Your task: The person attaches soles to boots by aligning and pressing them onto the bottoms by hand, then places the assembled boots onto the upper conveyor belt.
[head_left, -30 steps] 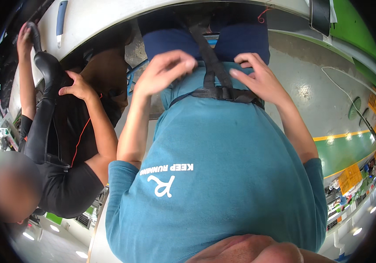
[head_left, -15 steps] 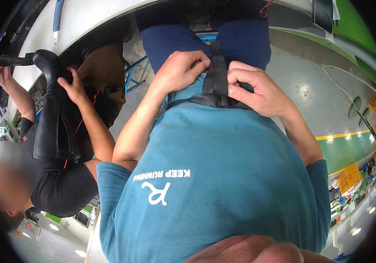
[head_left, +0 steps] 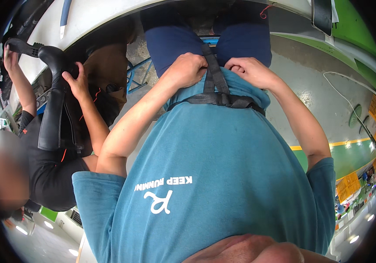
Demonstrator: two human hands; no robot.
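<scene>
Whereas half a second ago both hands pressed the strap from its sides, the left hand (head_left: 188, 70) and right hand (head_left: 248, 72) now sit a little lower and closer to the belly, each grip closed on the black woven vertical harness strap (head_left: 214, 74). The strap runs between the two fists, flat and ribbed, down to a black horizontal waist belt (head_left: 216, 100) crossing the teal cotton T-shirt (head_left: 223, 175). At the left, another person's hand (head_left: 77, 83) touches a black curved hose (head_left: 54, 105).
</scene>
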